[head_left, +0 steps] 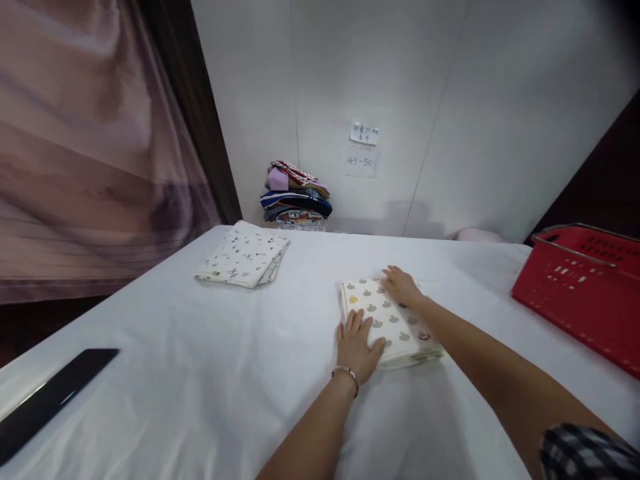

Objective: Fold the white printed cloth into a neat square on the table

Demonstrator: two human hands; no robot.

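Observation:
A folded cream cloth (394, 319) printed with grey shapes lies in front of me on the white-covered table (210, 387). One yellow motif and one red motif show near its corners. My left hand (357, 345), with a bracelet at the wrist, rests flat on the cloth's near left edge, fingers spread. Across the far edge lies my right hand (400, 285), its fingers stretched out on the fabric. Neither hand grips the cloth. Farther left sits another folded white cloth (245, 253) with small dark prints, untouched.
A red plastic basket (585, 293) with a metal handle stands at the right edge. A flat black object (55, 393) lies at the near left. Behind the table, a stack of folded fabrics (297, 193) is against the wall. A pink curtain (90, 147) hangs on the left.

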